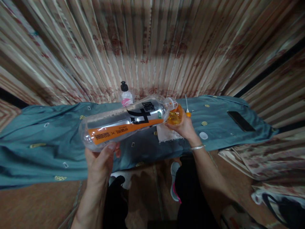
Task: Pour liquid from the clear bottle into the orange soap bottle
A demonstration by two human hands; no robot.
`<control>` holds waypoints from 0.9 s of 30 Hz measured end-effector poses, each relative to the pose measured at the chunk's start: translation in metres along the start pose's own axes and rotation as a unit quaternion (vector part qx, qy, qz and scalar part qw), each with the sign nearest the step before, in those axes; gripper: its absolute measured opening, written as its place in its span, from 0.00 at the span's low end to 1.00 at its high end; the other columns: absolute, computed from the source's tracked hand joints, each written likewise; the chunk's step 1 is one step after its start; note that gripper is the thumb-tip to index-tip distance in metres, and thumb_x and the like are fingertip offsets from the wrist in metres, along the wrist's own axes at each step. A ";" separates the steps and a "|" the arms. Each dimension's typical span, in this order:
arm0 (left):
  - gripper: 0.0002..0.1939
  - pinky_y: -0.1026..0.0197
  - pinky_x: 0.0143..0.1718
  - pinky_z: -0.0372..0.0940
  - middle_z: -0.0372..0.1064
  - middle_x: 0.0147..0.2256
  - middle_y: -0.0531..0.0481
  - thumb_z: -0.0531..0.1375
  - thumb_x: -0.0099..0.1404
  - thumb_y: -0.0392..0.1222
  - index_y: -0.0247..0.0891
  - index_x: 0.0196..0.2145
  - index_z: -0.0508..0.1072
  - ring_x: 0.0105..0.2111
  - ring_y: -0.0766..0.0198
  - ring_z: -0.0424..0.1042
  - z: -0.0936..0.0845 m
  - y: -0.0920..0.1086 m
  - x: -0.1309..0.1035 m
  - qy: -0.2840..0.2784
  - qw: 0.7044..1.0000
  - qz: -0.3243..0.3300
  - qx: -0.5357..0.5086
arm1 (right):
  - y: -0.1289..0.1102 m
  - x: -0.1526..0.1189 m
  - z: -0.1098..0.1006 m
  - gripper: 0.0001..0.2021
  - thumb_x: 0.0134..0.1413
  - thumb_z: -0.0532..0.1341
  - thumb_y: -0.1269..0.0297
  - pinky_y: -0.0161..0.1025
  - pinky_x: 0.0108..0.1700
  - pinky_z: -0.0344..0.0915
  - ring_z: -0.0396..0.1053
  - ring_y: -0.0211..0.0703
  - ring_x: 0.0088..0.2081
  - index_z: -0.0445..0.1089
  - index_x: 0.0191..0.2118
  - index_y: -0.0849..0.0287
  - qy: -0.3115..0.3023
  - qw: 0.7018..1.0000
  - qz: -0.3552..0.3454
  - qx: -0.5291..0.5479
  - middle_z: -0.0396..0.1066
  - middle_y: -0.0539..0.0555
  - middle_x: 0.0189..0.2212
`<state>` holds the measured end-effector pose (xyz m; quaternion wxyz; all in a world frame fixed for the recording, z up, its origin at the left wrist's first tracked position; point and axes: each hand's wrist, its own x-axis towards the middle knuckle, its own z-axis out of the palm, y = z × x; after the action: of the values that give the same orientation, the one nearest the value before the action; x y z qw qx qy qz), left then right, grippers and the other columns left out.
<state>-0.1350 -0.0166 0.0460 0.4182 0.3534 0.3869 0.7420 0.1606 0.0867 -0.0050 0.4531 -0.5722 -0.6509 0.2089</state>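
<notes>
My left hand (102, 157) is wrapped under the base of a large clear plastic bottle (126, 119) with an orange and silver label. The bottle is tilted, its open neck pointing right and touching or just over the mouth of a small bottle (174, 117) holding orange-yellow liquid. My right hand (184, 125) is closed around that small bottle; a bracelet is on the wrist. Just behind my right hand lies a pump top (188, 114) with an orange collar and a thin tube. Whether liquid is flowing between the bottles I cannot tell.
A teal patterned cloth (59, 136) covers the narrow table. On it are a black-capped bottle (126, 94), a pale cloth (168, 133), a round white cap (203, 135) and a dark phone-like slab (240, 121). Pleated curtains (147, 47) hang behind.
</notes>
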 end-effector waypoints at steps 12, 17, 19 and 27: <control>0.22 0.72 0.14 0.57 0.75 0.26 0.53 0.80 0.45 0.44 0.39 0.37 0.81 0.20 0.68 0.69 -0.001 -0.002 0.000 0.005 1.000 0.007 -0.002 | -0.001 0.000 0.000 0.50 0.38 0.80 0.51 0.60 0.66 0.75 0.79 0.65 0.60 0.67 0.68 0.58 -0.003 1.000 -0.001 -0.011 0.79 0.64 0.61; 0.23 0.71 0.14 0.57 0.75 0.25 0.53 0.81 0.44 0.44 0.39 0.37 0.81 0.20 0.67 0.70 -0.002 -0.002 -0.001 0.009 1.000 -0.001 -0.005 | -0.001 0.000 0.000 0.50 0.37 0.80 0.51 0.60 0.65 0.75 0.79 0.66 0.60 0.67 0.67 0.59 0.003 1.000 0.003 -0.004 0.79 0.65 0.60; 0.23 0.70 0.13 0.58 0.75 0.26 0.53 0.81 0.44 0.44 0.40 0.38 0.82 0.21 0.67 0.69 -0.002 -0.002 -0.001 0.011 1.000 -0.008 -0.009 | -0.001 0.000 0.000 0.49 0.37 0.80 0.51 0.60 0.65 0.76 0.79 0.66 0.60 0.68 0.67 0.59 0.007 1.000 0.004 -0.005 0.80 0.64 0.59; 0.25 0.71 0.13 0.58 0.75 0.26 0.52 0.81 0.44 0.44 0.38 0.38 0.80 0.20 0.67 0.70 -0.002 -0.004 0.000 0.011 1.000 0.005 -0.014 | -0.001 0.000 -0.001 0.50 0.37 0.80 0.50 0.59 0.65 0.75 0.79 0.65 0.60 0.67 0.68 0.57 0.001 1.000 -0.004 -0.018 0.79 0.64 0.61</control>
<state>-0.1350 -0.0161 0.0417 0.4149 0.3415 0.3792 0.7533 0.1611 0.0864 -0.0037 0.4440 -0.5774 -0.6569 0.1948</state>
